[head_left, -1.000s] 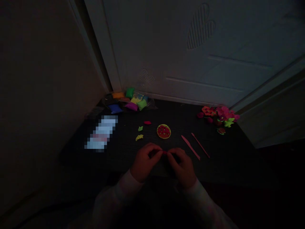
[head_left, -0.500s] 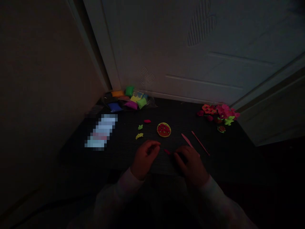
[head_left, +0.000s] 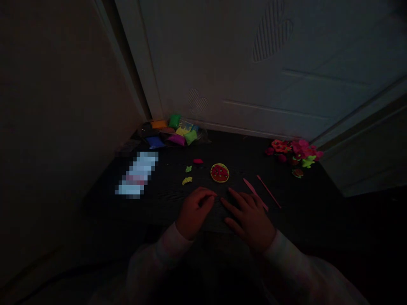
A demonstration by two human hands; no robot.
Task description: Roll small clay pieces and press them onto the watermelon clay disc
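Observation:
My left hand (head_left: 194, 212) is closed in a pinch, thumb against forefinger; what lies between the tips, if anything, is too dark to make out. My right hand (head_left: 248, 216) is low over the table, palm down with fingers spread, its fingertips just right of the left hand's. Beyond both hands is a small round clay pizza (head_left: 219, 173) with a yellow rim, red top and green dots. Left of it lie a pink-red clay lump (head_left: 198, 161), a light green bit (head_left: 188, 168) and a yellow bit (head_left: 187, 181). A pink plastic knife (head_left: 254, 192) extends beside my right fingers.
A thin pink stick tool (head_left: 269, 191) lies right of the knife. Colourful clay packets (head_left: 176, 134) sit at the back left, near a bright pixelated phone-like screen (head_left: 138, 174). Clay flowers (head_left: 299, 152) stand at the back right. A white door (head_left: 222, 63) borders the dark table (head_left: 152, 207).
My right hand has shifted left and spread from a curled shape. The small red clay strip that showed between the hands is now out of sight. My left hand keeps its pinch.

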